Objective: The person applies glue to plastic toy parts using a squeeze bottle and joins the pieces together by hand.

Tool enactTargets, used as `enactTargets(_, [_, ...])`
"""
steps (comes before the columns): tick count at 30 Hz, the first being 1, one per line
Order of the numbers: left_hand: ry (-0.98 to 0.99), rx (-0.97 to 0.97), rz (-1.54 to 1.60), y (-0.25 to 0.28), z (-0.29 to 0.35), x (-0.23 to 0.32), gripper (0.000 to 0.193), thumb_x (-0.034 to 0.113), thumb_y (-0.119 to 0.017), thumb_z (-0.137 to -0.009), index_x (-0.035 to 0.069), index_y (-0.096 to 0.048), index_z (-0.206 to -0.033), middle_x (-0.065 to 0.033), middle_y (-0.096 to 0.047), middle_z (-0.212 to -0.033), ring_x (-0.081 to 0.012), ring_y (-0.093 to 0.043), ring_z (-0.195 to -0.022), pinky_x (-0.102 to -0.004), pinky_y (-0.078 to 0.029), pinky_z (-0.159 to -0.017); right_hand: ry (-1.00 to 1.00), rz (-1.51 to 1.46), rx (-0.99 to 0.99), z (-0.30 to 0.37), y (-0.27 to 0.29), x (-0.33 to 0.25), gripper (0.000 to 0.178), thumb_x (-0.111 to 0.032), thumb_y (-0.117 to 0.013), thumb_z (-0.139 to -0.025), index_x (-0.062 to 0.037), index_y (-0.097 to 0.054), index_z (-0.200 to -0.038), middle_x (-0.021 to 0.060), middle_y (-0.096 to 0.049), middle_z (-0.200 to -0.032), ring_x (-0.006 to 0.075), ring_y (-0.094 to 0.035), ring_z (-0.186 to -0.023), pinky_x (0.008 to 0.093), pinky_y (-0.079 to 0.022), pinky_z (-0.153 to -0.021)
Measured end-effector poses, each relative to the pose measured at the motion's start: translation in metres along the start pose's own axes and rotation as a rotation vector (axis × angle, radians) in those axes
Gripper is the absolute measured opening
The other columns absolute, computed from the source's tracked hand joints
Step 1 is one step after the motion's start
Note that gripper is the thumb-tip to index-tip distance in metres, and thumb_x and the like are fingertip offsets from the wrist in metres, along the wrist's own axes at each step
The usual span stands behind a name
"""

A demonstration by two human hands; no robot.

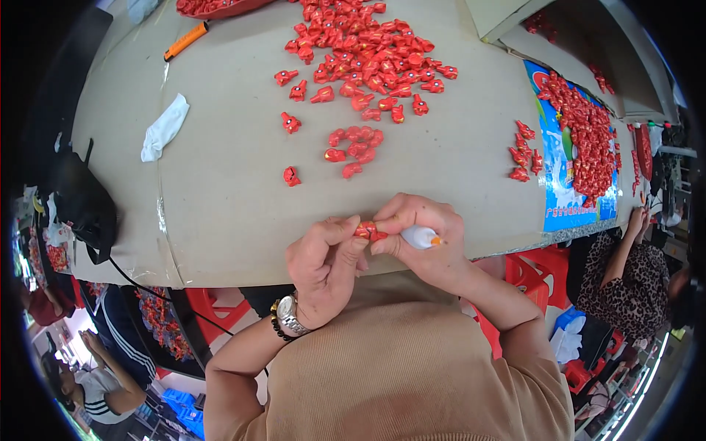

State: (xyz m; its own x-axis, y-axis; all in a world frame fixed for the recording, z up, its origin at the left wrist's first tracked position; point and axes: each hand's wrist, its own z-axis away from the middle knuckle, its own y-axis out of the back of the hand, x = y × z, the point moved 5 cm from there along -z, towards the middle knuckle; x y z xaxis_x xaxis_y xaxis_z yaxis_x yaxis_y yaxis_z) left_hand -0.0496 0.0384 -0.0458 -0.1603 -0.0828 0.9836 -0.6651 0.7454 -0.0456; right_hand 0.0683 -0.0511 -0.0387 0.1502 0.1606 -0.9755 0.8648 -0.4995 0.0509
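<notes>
Close to the table's near edge, my left hand (323,264) pinches a small red figurine (370,231) between thumb and fingertips. A watch and a dark bead bracelet are on that wrist. My right hand (434,239) grips the figurine's other side with thumb and forefinger. Tucked in the same hand is a small white squeeze bottle (419,237) with an orange tip. Just beyond my hands, a little cluster of red pieces (357,142) lies on the table, with a single figurine (291,176) to its left. My fingers partly cover the held figurine.
A large pile of red figurines (368,55) spreads over the far table (228,147). An orange marker (186,41) and a crumpled white tissue (165,128) lie left. On the right, more figurines (588,140) cover a blue sheet (562,209). A black bag (81,202) hangs left; co-workers sit nearby.
</notes>
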Motion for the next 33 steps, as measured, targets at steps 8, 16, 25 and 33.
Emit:
enactTargets(8, [0.217, 0.006, 0.225, -0.002, -0.009, 0.015, 0.030, 0.004, -0.068, -0.082, -0.001, -0.052, -0.107, -0.0066, -0.062, -0.077, -0.0042, -0.051, -0.052, -0.0189, -0.041, -0.045, -0.147, -0.046, 0.318, 0.004, 0.035, -0.030, 0.014, 0.010, -0.065, -0.074, 0.0007, -0.060, -0.083, 0.0058, -0.061, -0.080, 0.0097, -0.057, -0.064, 0.0220, -0.046, -0.055])
enactTargets(16, [-0.376, -0.062, -1.147, 0.030, -0.052, 0.039, 0.064, 0.033, -0.080, -0.064, 0.003, -0.050, -0.112, -0.0094, -0.053, -0.087, -0.0242, -0.051, -0.075, -0.0335, -0.046, -0.055, -0.228, 0.356, 0.796, 0.025, 0.176, -0.034, 0.009, -0.004, -0.066, -0.078, -0.0025, -0.061, -0.086, -0.0006, -0.057, -0.072, 0.0033, -0.047, -0.055, 0.0176, -0.036, -0.048])
enactTargets(25, [-0.274, -0.347, -1.200, -0.013, -0.088, 0.023, 0.053, 0.040, -0.072, -0.070, 0.011, -0.052, -0.110, -0.0104, -0.049, -0.093, -0.0267, -0.056, -0.078, -0.0377, -0.049, -0.056, -0.322, 0.657, 0.870, 0.036, 0.220, -0.020, 0.014, -0.007, -0.067, -0.078, -0.0034, -0.064, -0.092, -0.0023, -0.053, -0.069, 0.0050, -0.046, -0.056, 0.0189, -0.036, -0.048])
enactTargets(33, [-0.462, -0.412, -1.227, -0.025, -0.078, 0.019, 0.031, 0.033, -0.068, -0.076, 0.013, -0.056, -0.097, -0.0051, -0.048, -0.083, -0.0212, -0.054, -0.074, -0.0334, -0.046, -0.049, -0.213, 0.721, 0.874, 0.031, 0.188, -0.052, 0.016, -0.005, -0.066, -0.078, -0.0031, -0.064, -0.094, -0.0010, -0.053, -0.073, 0.0059, -0.048, -0.058, 0.0200, -0.040, -0.051])
